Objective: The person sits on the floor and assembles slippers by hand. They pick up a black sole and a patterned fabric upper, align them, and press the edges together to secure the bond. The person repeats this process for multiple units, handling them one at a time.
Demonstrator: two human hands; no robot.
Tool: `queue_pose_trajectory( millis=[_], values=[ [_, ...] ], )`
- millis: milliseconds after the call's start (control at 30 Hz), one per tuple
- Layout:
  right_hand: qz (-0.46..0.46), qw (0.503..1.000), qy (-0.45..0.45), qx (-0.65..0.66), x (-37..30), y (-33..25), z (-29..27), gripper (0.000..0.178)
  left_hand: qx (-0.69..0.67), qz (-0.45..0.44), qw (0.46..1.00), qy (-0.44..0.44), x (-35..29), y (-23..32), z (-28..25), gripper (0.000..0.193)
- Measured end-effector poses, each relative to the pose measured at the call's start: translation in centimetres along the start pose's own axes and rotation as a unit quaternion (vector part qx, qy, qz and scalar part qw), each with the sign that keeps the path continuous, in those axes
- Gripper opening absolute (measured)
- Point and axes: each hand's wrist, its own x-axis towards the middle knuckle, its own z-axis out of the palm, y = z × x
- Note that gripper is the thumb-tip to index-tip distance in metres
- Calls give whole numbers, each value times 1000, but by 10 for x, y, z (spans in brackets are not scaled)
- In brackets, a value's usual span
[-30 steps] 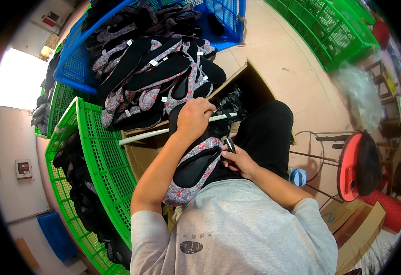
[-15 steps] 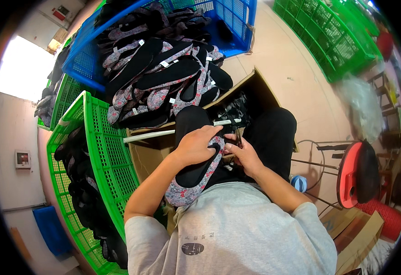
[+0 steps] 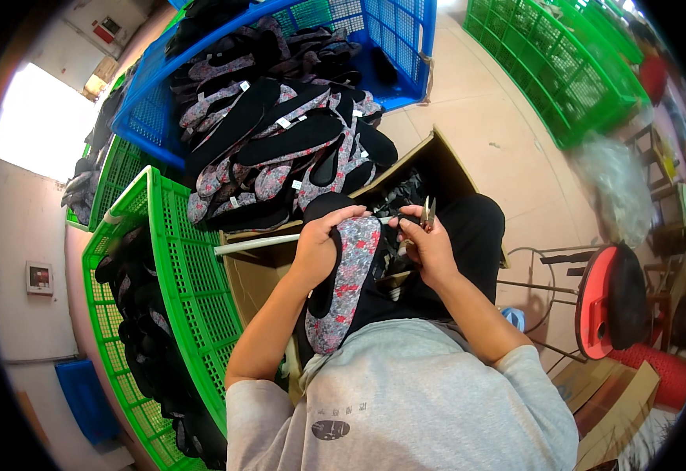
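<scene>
My left hand is closed round the edge of a floral slipper in grey and red with black parts, held over my lap. The slipper's patterned side faces up. In my right hand is a small pair of scissors, blades pointing up and away from the slipper. That hand's thumb and forefinger pinch together near the slipper's far end; anything fine between them is too small to make out. A pale rod runs across beyond my knees, partly hidden by my left hand.
Many matching slippers are heaped before a blue crate. An open cardboard box with dark pieces stands past my knees. To my left is a green crate of black slippers; at right, a red-and-black stool.
The slipper has been turned, so its opening no longer faces up and its floral side shows. My right hand has shifted slightly up and right, and the scissors now point upward.
</scene>
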Motion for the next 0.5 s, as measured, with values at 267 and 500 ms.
queue_pose_trajectory(
  millis=[267, 500],
  values=[
    [-23, 995, -92, -24, -13, -5, 21, 25, -21, 10, 1000, 6, -5, 1, -1, 45],
    [-68, 991, -82, -80, 4, -7, 32, 40, 227, 133, 964, 40, 7, 26, 12, 55]
  ],
)
